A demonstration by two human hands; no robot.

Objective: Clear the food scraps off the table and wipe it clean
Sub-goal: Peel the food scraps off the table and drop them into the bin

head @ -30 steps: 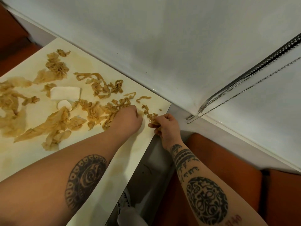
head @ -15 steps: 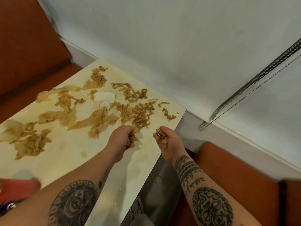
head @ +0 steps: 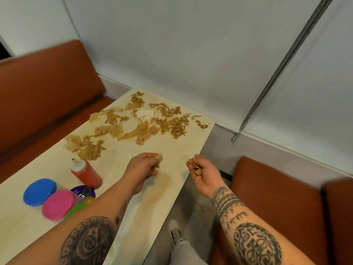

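left hand (head: 144,166) pulled back clutching scraps (head: 159,157), right hand (head: 205,175) likewise

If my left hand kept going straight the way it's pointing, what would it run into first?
Probably the curly scraps heaped near the far right corner of the table. The left hand, gripping its own handful, has only bare surface before them, though depth is unclear.

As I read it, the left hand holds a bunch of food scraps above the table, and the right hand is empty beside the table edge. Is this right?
No. The right hand is not empty: it holds brown scraps in its curled fingers, as the head view shows. The left hand does hold a bunch of scraps above the table.
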